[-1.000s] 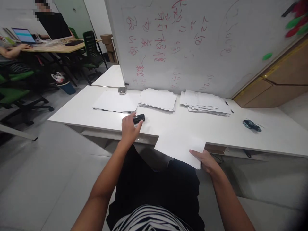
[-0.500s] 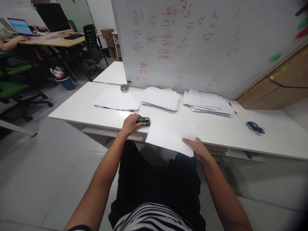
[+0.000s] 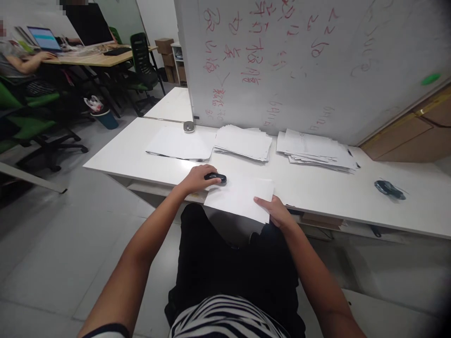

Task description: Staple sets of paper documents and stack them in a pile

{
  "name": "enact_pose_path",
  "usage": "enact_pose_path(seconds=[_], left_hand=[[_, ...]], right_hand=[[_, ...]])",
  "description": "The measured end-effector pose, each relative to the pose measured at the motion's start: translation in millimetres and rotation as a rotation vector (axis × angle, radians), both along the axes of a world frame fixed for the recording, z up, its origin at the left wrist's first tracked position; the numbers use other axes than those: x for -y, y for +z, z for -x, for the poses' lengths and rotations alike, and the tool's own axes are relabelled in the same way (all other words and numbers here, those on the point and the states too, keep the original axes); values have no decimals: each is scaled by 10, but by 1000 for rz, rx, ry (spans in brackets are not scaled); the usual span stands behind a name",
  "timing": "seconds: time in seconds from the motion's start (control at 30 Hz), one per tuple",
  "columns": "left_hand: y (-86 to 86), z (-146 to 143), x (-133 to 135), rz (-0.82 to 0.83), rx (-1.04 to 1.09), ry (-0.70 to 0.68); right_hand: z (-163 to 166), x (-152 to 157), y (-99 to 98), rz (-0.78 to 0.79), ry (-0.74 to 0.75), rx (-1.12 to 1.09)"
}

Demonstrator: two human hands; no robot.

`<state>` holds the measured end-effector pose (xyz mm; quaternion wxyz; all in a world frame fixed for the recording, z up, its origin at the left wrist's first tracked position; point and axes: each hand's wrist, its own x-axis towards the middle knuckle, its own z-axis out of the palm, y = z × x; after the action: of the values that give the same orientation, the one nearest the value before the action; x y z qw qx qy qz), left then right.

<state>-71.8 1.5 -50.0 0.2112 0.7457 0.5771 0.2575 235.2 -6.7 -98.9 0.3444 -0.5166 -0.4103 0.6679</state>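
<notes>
At the far left, another person's arm (image 3: 26, 63) rests on a wooden desk (image 3: 95, 58) beside a laptop (image 3: 45, 38), with green chairs (image 3: 21, 124) below. Nearer, on the white bench (image 3: 134, 152), a single sheet (image 3: 179, 143) lies flat with a small grey round object (image 3: 189, 126) just behind it at the foot of the whiteboard (image 3: 299, 61). The left hand (image 3: 197, 179) lies on the bench near its front edge, fingers curled over a black stapler (image 3: 216, 178), whose tip touches the upper left corner of a white paper (image 3: 239, 197). That paper lies at the front edge of the bench, partly overhanging it, and the right hand (image 3: 276, 211) pinches its lower right corner, thumb on top. Behind it sits a stack of papers (image 3: 244, 142), and further right a wider, looser stack (image 3: 317, 149) against the whiteboard. Well apart to the right, a second dark stapler-like object (image 3: 387, 189) lies alone on the bench.
</notes>
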Motion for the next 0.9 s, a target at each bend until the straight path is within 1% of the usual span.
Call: enact_pose_path(seconds=[0.1, 0.17, 0.2, 0.27, 0.37, 0.43, 0.5, 0.63, 0.77, 0.83, 0.9], left_hand=[[177, -109, -86, -51, 69, 121], [243, -238, -213, -125, 24, 204], [249, -311, -291, -153, -27, 232], [196, -455, -451, -168, -152, 265], [1, -615, -631, -71, -298, 288], [-125, -673, -686, -22, -350, 305], [-193, -699, -698, -26, -382, 310], [-175, -700, -671, -36, -428, 267], [-142, -663, -639, -42, -427, 275], [-132, -640, -627, -82, -377, 303], [-99, -614, -616, -154, -261, 347]], right_hand=[[-25, -22, -4, 0, -6, 18], [-24, -21, -4, -7, -33, 18], [-17, -11, -8, -21, -56, 15], [3, 23, -27, -79, -117, 12], [40, 71, -88, -170, -190, 22], [60, 72, -133, -184, -205, 38], [73, 51, -166, -175, -211, 54], [82, 4, -182, -139, -221, 58], [76, -14, -190, -170, -198, 43], [64, -29, -202, -187, -180, 49], [46, -44, -209, -193, -163, 55]])
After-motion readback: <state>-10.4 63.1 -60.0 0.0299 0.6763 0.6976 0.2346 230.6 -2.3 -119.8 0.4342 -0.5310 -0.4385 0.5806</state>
